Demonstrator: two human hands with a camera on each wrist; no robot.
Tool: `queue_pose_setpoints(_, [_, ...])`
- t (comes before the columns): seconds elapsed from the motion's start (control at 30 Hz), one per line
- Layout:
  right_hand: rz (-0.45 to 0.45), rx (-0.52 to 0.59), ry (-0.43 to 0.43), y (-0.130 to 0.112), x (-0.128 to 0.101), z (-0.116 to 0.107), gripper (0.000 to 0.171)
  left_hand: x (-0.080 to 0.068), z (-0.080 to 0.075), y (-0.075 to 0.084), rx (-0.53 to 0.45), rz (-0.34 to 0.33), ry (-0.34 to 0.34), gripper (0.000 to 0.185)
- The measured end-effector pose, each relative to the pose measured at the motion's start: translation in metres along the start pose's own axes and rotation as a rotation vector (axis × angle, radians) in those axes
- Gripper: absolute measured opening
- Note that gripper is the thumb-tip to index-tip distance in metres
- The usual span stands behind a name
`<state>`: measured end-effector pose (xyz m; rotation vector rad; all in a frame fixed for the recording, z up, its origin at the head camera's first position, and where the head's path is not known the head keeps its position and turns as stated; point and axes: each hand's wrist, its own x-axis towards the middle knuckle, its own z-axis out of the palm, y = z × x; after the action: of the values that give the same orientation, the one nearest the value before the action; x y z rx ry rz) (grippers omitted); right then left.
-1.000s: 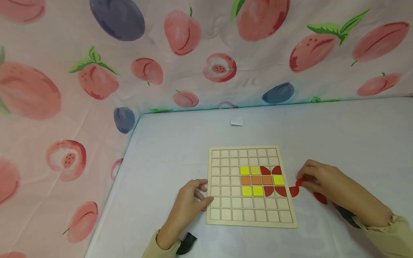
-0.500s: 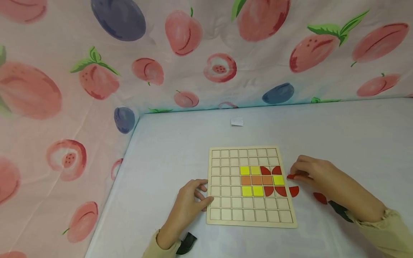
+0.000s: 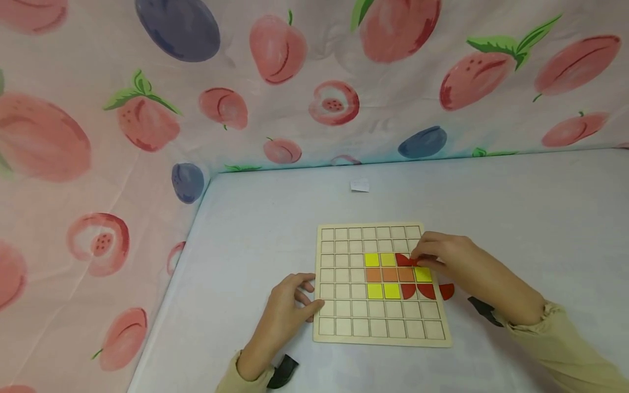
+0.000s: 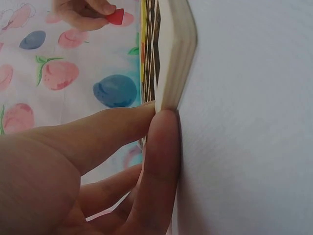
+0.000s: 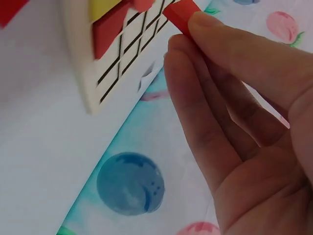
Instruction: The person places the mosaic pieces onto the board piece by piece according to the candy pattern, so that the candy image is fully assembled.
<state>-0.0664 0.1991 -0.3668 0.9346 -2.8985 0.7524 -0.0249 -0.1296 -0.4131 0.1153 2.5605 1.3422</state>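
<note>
A small red wooden piece [image 5: 180, 13] is pinched between the thumb and fingertips of the right hand [image 3: 449, 256], held above the upper right part of a square, pale wooden grid board [image 3: 344, 327] that lies flat on the light blue-white tabletop [image 3: 516, 207]; the left wrist view shows the same red piece [image 4: 115, 16] in those fingertips from the far side. On the board just beneath that hand lie coloured tiles: a pair of yellow squares [image 3: 379, 260] in one row, a row of three orange squares [image 3: 390, 274] under it, a second pair of yellow squares [image 3: 384, 291] below that, one more yellow square [image 3: 423, 275] at the right, and dark red quarter-round pieces [image 3: 416, 291] about it. Another red quarter-round piece [image 3: 446, 291] rests on the table just beside the board's right edge. The left hand [image 3: 287, 311] lies at the board's left edge, its thumb and index finger [image 4: 164, 147] pressed together against the board's rim [image 4: 176, 54], the other fingers loosely curled on the table. Both wrists carry beige sleeves and dark straps. Farther back a small white scrap [image 3: 360, 185] lies on the table, and a pink cloth printed with peaches and plums [image 3: 196, 82] hangs behind and to the left.
</note>
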Motion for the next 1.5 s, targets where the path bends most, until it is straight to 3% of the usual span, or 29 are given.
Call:
queue_pose_setpoints(0.63, [-0.058,0.028,-0.058,-0.018,0.035,0.023,0.014,0.001,0.000,0.001,-0.010,-0.002,0.006,0.048])
queue_pose_setpoints(1.17, [-0.013,0.055,-0.111,-0.034,0.063,0.039,0.009,-0.001,0.000,0.002,-0.005,-0.003,0.002,0.048])
queue_pose_setpoints(1.5, [-0.055,0.033,-0.132,-0.037,0.074,0.051,0.009,0.000,-0.001,0.000,-0.027,-0.009,-0.002,0.049])
